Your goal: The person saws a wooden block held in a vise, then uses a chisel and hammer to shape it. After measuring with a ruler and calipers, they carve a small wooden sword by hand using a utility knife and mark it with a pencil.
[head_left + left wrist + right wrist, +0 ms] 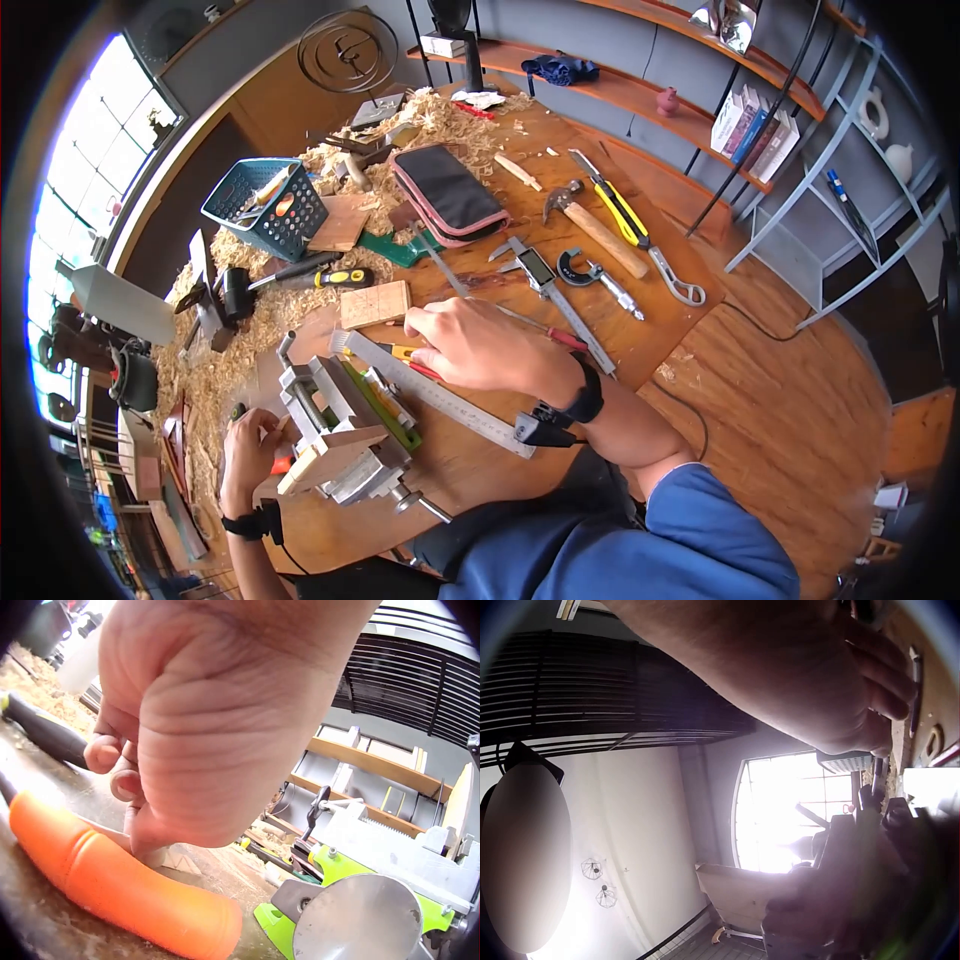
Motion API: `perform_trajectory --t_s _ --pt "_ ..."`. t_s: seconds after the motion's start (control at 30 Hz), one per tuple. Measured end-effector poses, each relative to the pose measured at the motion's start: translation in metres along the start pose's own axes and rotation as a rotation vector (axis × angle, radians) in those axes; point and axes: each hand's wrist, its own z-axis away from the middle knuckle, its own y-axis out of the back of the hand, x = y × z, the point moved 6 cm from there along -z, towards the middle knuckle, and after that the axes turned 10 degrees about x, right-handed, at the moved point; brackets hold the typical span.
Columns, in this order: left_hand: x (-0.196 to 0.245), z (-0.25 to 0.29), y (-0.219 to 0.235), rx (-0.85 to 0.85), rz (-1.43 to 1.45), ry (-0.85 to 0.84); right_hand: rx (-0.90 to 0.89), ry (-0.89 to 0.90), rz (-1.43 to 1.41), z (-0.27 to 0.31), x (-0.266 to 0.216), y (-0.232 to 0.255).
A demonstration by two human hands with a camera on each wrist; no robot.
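My left hand [250, 450] is low beside the left side of the metal vise [345, 410], its fingers bent. In the left wrist view the thumb points down near a small pale wood piece [178, 861]; I cannot tell whether the hand pinches it. An orange handle [142, 892] lies just below the thumb. The vise carries a pale wood board [330, 458] at its near side. My right hand [490, 345] is over the bench, past the vise, fingers bent and thumb apart from the forefinger. Beneath it are a steel ruler [450, 400] and a red-and-yellow handle [408, 355].
Beyond the right hand lie a wood block [375, 304], calipers [555, 290], a micrometer [600, 278], a hammer [600, 235] and a yellow-handled wrench [625, 215]. Wood shavings [430, 115] surround a blue basket [280, 225] and a zipped case [450, 190]. A screwdriver [345, 277] lies nearby.
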Motion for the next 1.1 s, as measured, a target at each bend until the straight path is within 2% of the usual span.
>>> perform_trajectory --t_s 0.07,0.13,0.17,0.2,0.27,0.3,0.37,0.43,0.47,0.5,0.53,0.57,0.6,0.63,0.67,0.7,0.73,0.77,0.83,0.93,1.0,1.1 --pt "0.0 0.003 0.001 -0.008 0.017 -0.006 0.05 0.039 0.024 0.006 -0.011 0.022" --pt "-0.003 0.009 0.018 0.136 0.07 0.054 0.136 0.047 -0.028 0.019 -0.018 0.055" --pt "-0.002 0.014 0.025 0.214 0.156 0.009 0.158 0.023 -0.021 0.024 -0.016 0.071" --pt "0.0 0.021 0.03 0.219 0.157 0.01 0.179 0.002 -0.012 0.028 -0.009 0.089" --pt "0.013 0.037 0.048 0.356 0.217 0.096 0.278 -0.137 0.05 0.035 0.02 0.122" --pt "0.027 0.049 0.055 0.364 0.219 0.098 0.345 -0.172 0.13 0.037 0.037 0.139" --pt "0.043 0.082 0.069 0.544 0.339 0.302 0.437 -0.233 0.31 0.038 0.08 0.171" --pt "0.041 0.121 0.058 0.734 0.55 0.376 0.454 -0.28 0.473 0.041 0.133 0.197" --pt "0.091 0.119 0.064 0.707 0.597 0.335 0.449 -0.3 0.536 0.043 0.156 0.205" --pt "0.122 0.119 0.063 0.678 0.699 0.235 0.449 -0.29 0.543 0.043 0.168 0.208" --pt "0.132 0.126 0.047 0.62 0.671 0.19 0.41 -0.371 0.55 0.043 0.182 0.21" --pt "0.15 0.127 0.032 0.565 0.639 0.234 0.366 -0.451 0.556 0.041 0.193 0.211" --pt "0.175 0.121 0.024 0.444 0.628 0.077 0.354 -0.434 0.561 0.039 0.197 0.211" --pt "0.189 0.117 0.011 0.327 0.609 0.032 0.324 -0.484 0.574 0.038 0.203 0.207" --pt "0.204 0.113 0.011 0.244 0.484 -0.148 0.296 -0.538 0.583 0.039 0.209 0.203" --pt "0.215 0.108 0.013 0.248 0.379 -0.228 0.213 -0.562 0.62 0.038 0.213 0.199" --pt "0.224 0.108 0.015 0.247 0.273 -0.313 0.214 -0.559 0.615 0.037 0.215 0.196" --pt "0.22 0.109 0.013 0.246 0.27 -0.315 0.234 -0.563 0.615 0.038 0.215 0.196" --pt "0.213 0.111 0.005 0.254 0.09 -0.388 0.258 -0.57 0.62 0.042 0.217 0.197" --pt "0.211 0.108 0.002 0.328 0.171 -0.358 0.34 -0.506 0.629 0.046 0.222 0.197" --pt "0.21 0.107 -0.001 0.357 0.189 -0.333 0.414 -0.396 0.623 0.049 0.224 0.201" --pt "0.205 0.103 -0.003 0.406 0.234 -0.284 0.43 -0.38 0.639 0.05 0.208 0.204"
